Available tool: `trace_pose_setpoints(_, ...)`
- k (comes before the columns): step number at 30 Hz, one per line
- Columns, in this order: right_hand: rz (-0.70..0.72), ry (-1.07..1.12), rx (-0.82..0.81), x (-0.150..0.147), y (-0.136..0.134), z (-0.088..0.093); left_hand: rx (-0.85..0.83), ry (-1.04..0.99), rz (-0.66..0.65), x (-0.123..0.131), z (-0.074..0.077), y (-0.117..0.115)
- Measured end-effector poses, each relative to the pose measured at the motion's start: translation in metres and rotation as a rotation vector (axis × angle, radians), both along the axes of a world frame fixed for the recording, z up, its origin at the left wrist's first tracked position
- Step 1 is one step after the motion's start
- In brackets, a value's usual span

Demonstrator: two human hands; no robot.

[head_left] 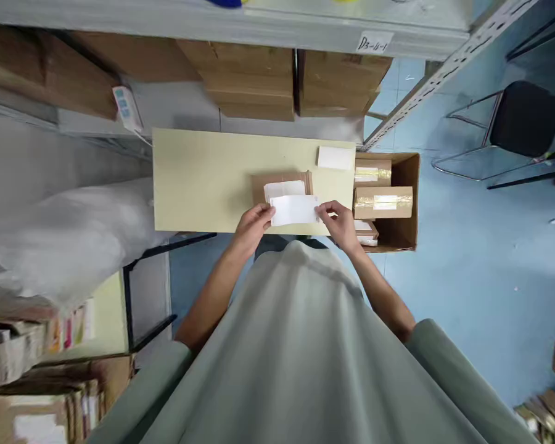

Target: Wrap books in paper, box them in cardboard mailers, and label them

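Note:
A white paper label [296, 210] is stretched between my two hands above the near edge of the pale yellow table [203, 179]. My left hand [254, 223] pinches its left end, and my right hand [337, 221] pinches its right end. Just behind the label lies a small brown cardboard box [263, 182] with white paper [284, 189] on its top. Part of that box is hidden by the label. Another white slip of paper [335, 158] rests at the table's far right corner.
An open carton [414, 203] holding several taped packages [383, 202] stands against the table's right end. Large cardboard boxes [250, 80] fill the shelf behind. A white plastic bag [74, 234] bulges at the left, and a black chair [527, 117] stands on the right.

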State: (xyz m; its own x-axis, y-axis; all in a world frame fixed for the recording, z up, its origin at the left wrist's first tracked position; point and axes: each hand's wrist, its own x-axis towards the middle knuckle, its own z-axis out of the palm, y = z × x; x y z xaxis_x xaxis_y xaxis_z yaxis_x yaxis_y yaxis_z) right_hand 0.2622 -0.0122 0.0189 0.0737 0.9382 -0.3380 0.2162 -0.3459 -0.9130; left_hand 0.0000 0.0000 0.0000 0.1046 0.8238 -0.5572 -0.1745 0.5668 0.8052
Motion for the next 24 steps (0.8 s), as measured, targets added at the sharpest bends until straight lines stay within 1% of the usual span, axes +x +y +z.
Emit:
trace_pose_setpoints(5, 0.034, -0.066, -0.038, 0.001, -0.005, -0.021, -0.023, 0.061, 0.017, -0.001, -0.02, -0.011)
trace_pose_setpoints(8, 0.054, -0.089, -0.058, -0.001, -0.001, -0.036, 0.007, 0.146, 0.052, -0.004, -0.034, -0.009)
trace_pose_setpoints(10, 0.069, -0.106, -0.059, -0.005, 0.007, -0.047, 0.027, 0.243, 0.081, -0.007, -0.045, -0.001)
trace_pose_setpoints(13, 0.089, -0.156, -0.039, -0.014, 0.029, -0.062, 0.077, 0.404, 0.119, -0.011, -0.063, 0.02)
trace_pose_setpoints(16, 0.115, -0.256, -0.013, -0.023, 0.054, -0.074, 0.138, 0.506, 0.116, -0.014, -0.083, 0.045)
trace_pose_setpoints(18, 0.144, -0.335, -0.027, -0.028, 0.068, -0.081, 0.132, 0.554, 0.095, -0.015, -0.094, 0.057)
trace_pose_setpoints(21, 0.179, -0.433, -0.081, -0.032, 0.079, -0.089, 0.127, 0.637, 0.063, -0.013, -0.107, 0.065)
trace_pose_setpoints(24, 0.198, -0.499, -0.09, -0.034, 0.081, -0.094, 0.162, 0.717, 0.046, -0.011, -0.113, 0.066)
